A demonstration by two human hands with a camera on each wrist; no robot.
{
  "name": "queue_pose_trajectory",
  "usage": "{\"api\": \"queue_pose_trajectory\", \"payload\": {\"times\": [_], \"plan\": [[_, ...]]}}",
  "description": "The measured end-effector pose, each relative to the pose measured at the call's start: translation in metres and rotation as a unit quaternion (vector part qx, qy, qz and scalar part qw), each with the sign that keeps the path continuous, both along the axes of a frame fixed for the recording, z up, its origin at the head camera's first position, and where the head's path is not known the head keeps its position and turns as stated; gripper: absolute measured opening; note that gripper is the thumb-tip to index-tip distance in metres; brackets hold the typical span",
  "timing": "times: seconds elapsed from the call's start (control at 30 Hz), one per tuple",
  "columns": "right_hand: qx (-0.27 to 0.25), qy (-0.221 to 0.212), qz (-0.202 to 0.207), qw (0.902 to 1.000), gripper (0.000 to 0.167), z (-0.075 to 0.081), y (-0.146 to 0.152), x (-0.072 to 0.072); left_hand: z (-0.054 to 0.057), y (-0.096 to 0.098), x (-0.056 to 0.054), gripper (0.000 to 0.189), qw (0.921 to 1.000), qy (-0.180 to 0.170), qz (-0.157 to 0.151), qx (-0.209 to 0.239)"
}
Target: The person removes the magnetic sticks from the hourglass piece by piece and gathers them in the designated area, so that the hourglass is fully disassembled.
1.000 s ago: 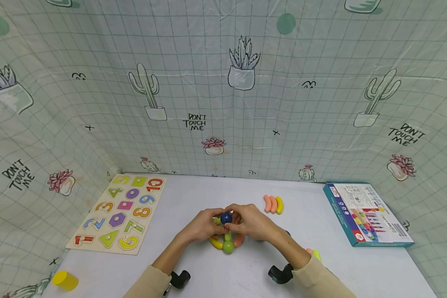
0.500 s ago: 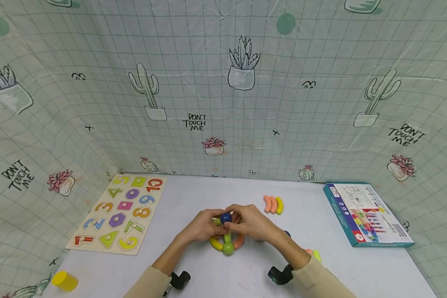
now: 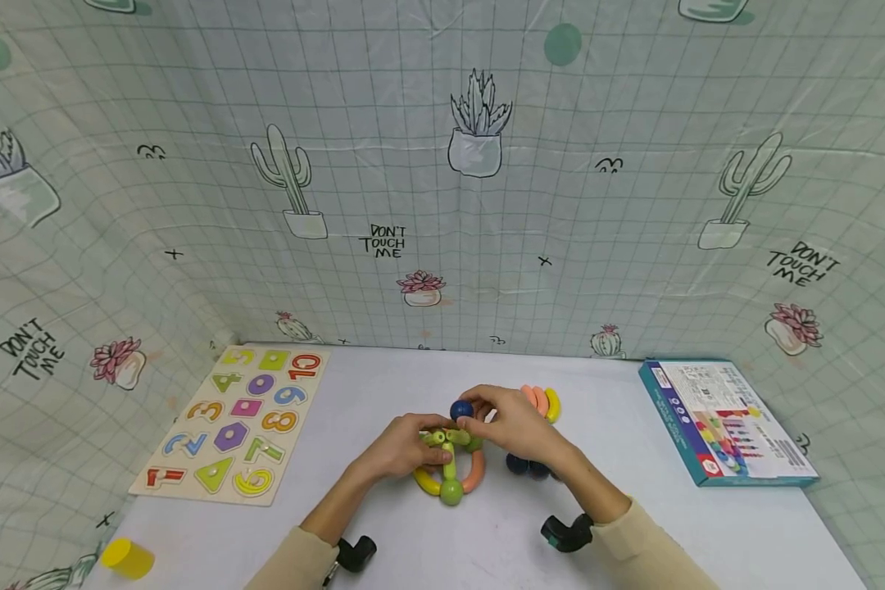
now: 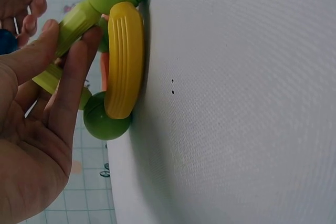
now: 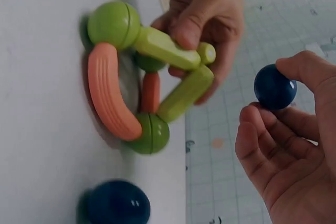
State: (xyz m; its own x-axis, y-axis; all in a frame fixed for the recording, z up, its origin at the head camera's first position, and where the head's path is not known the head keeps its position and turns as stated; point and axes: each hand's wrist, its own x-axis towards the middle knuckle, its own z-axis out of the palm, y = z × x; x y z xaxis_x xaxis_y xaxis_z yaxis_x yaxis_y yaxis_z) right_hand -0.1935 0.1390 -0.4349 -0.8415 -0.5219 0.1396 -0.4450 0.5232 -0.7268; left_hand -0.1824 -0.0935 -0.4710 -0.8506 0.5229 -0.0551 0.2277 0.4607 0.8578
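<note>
A toy frame of magnetic rods and balls stands on the table. Green balls (image 5: 110, 23) join an orange curved rod (image 5: 111, 90) and a yellow curved rod (image 4: 125, 61) at its base, and light-green straight rods (image 5: 186, 94) lean together at the top. My left hand (image 3: 400, 447) pinches one of these light-green rods (image 4: 76, 27) between thumb and fingers. Up and to the right of the peak, my right hand (image 3: 516, 419) pinches a dark blue ball (image 5: 274, 86) in its fingertips, apart from the rods.
Several dark blue balls (image 3: 517, 465) lie under the right forearm. Behind the right hand are pink and yellow curved rods (image 3: 553, 406). A number puzzle board (image 3: 229, 426) lies left, a yellow cylinder (image 3: 128, 558) front left, a toy box (image 3: 730, 422) right.
My right hand has moved up and right with the blue ball, away from the frame's top, uncovering the light-green rods and the blue balls on the table. My left hand stays put.
</note>
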Motion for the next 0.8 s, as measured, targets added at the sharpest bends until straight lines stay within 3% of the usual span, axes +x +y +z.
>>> {"api": "queue_pose_trajectory", "payload": {"times": [0.17, 0.5, 0.8], "plan": [[0.008, 0.011, -0.024, 0.9996, 0.032, 0.005, 0.024, -0.003, -0.001, 0.001, -0.001, 0.038, 0.9997, 0.007, 0.010, -0.024], [0.055, -0.027, -0.029, 0.9977, 0.037, 0.009, 0.084, -0.002, 0.001, 0.002, -0.001, 0.037, 0.9995, 0.000, 0.017, -0.028], [0.127, -0.116, -0.016, 0.9849, 0.034, 0.004, 0.146, 0.006, 0.001, -0.005, -0.002, 0.038, 0.9991, 0.005, 0.020, -0.036]]}}
